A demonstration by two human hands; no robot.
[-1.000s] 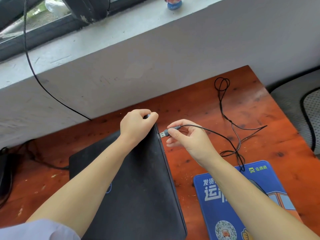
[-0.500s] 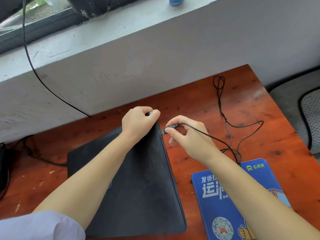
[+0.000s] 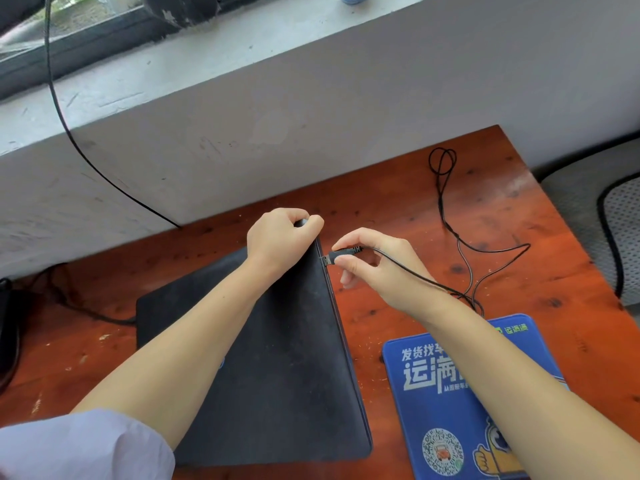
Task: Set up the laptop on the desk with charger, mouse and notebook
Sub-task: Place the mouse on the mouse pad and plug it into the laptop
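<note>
Right hand (image 3: 377, 268): thumb and forefinger pinched on a black moulded USB plug (image 3: 341, 254), its metal tip touching the right side edge of the laptop near the far corner; whether it was seated in a port could not be told. Cable (image 3: 464, 244): thin, black, round; ran from the plug over the wrist, then trailed in loose curves across the desk to a small loop near the far right corner. Left hand (image 3: 277, 242): curled closed over the laptop's far right corner, knuckles up, forearm lying across the lid. Laptop (image 3: 270, 375): closed, flat, rectangular slab, matte black lid, dusty and scuffed, set at an angle in the middle of the desk. Desk (image 3: 398, 199): reddish-brown varnished wood with dark knots and pale specks of debris. Mouse pad (image 3: 436, 403): blue, soft, round-cornered rectangle, printed with white characters and a QR code, at the near right edge, just beside the laptop.
</note>
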